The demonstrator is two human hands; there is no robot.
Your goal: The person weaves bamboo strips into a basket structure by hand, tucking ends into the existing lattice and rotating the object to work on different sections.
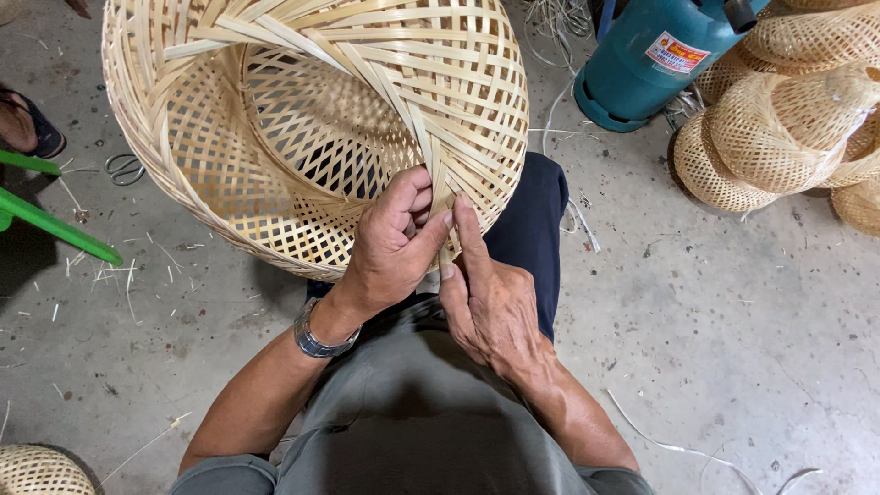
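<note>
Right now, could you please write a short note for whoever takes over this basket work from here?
Left hand: fingers curled over the rim of the big woven basket, pinching a strip at its edge.
Right hand: forefinger pressed up against the same spot on the rim, beside the left thumb.
The basket lies tilted on the lap, its open mouth facing the camera.
Done: walls and most of the rim look woven.
Left: the strip under the fingers is not yet tucked in, as far as can be seen.
Scissors lie on the floor to the left; finished baskets are stacked on the right.
</note>
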